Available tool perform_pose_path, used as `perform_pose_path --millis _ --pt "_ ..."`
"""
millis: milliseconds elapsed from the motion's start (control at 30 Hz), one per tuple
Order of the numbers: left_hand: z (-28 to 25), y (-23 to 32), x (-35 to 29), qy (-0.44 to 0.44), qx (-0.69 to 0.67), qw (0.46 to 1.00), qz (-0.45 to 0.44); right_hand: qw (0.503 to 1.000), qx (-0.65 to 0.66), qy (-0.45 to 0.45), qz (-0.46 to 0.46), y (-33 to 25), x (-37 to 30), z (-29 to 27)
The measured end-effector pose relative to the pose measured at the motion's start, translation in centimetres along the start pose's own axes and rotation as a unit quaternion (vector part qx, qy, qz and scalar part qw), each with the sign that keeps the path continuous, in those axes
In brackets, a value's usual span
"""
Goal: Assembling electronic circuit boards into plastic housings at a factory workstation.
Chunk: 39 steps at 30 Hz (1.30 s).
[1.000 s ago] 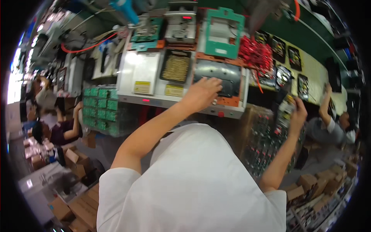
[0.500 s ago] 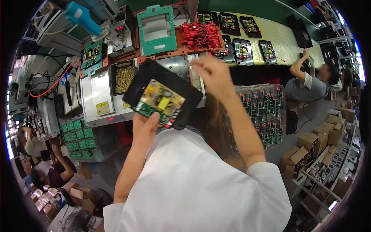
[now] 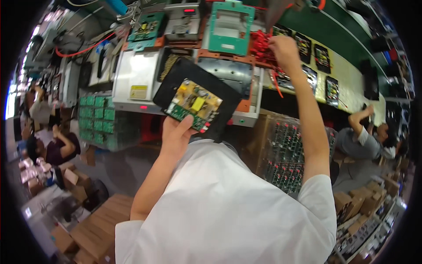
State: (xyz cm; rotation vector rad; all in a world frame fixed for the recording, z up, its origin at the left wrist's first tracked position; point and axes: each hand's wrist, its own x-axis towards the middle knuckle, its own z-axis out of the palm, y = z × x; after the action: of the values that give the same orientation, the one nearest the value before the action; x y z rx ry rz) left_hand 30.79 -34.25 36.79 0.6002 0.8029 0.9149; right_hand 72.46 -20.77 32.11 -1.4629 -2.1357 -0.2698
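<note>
Right hand (image 3: 285, 50) has moved to the tangled red wire pile (image 3: 261, 47); I can't tell its grip. Left of the pile, the left hand (image 3: 176, 134) pinches a flat black plastic case (image 3: 176, 75); holding it steady should help.

My black panel (image 3: 206, 79) carries a yellow-and-green circuit board (image 3: 196, 105); the wires (image 3: 260, 46) at one o'clock are red, the frame (image 3: 217, 44) at twelve, green.
</note>
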Motion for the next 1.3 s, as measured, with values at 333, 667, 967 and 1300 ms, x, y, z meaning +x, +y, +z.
perform_pose_path --millis 333,667,967,1300 --pt "1.9 0.3 2.2 -0.019 -0.034 0.999 0.003 0.868 0.335 0.32 0.178 1.5 5.9 -5.6" --pt "3.0 0.3 3.2 -0.043 -0.054 0.997 0.026 0.815 0.5 0.033 0.29 -15.4 -1.0 -8.5" --pt "2.9 -0.1 3.0 0.009 0.06 0.993 0.101 0.926 0.304 -0.046 0.219 -21.2 0.4 -10.2" --pt "3.7 0.4 2.0 0.006 0.155 0.972 0.177 0.975 0.189 -0.046 0.107 -21.8 0.7 -8.7"
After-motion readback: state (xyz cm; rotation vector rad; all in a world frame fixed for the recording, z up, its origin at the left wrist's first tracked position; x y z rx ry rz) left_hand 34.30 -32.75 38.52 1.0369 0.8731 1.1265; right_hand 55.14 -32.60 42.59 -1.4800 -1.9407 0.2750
